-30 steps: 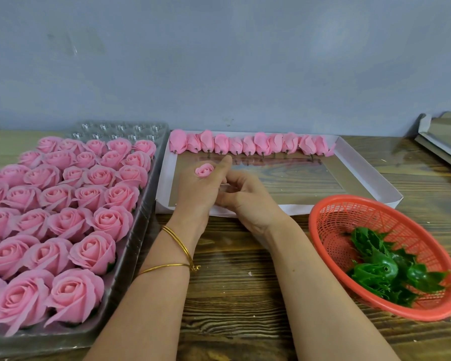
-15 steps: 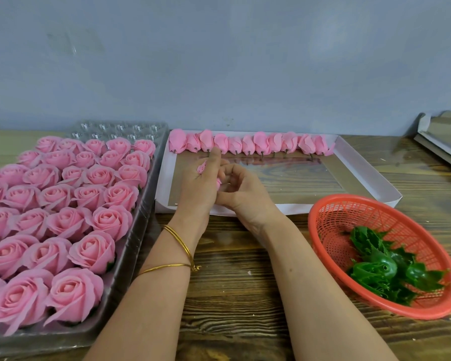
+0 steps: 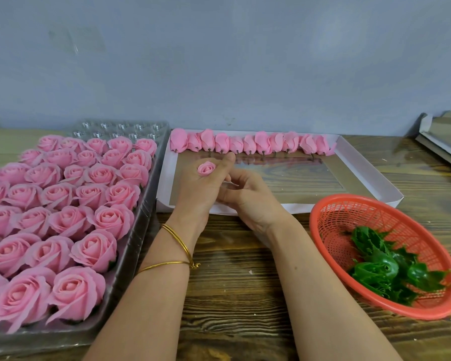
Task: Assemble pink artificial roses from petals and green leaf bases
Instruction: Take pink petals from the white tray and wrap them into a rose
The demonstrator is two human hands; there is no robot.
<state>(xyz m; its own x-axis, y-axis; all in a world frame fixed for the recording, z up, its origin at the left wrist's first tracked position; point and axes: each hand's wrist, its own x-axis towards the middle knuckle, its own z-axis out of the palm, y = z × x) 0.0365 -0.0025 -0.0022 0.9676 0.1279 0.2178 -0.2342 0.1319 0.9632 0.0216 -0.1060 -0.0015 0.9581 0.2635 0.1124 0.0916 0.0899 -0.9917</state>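
Observation:
My left hand [image 3: 198, 188] grips a small pink rosebud [image 3: 206, 168], whose top shows above the fingers. My right hand [image 3: 248, 196] is pressed against the left one with its fingers curled; what they hold is hidden. Both hands hover over the near left corner of a shallow white box [image 3: 370, 175]. A row of pink petal buds [image 3: 250, 144] on short stems lines the box's far edge. Green leaf bases [image 3: 383, 272] lie in a red plastic basket [image 3: 336, 212] at the right.
A clear plastic tray [image 3: 130, 256] at the left holds several rows of finished pink roses [image 3: 71, 220]. A stack of flat boards [image 3: 445, 136] lies at the far right. The wooden table [image 3: 235, 295] runs up to a grey wall.
The rosebud dipped out of sight between my hands half a second ago and now shows its top above my left fingers again. My hands stayed in place over the box.

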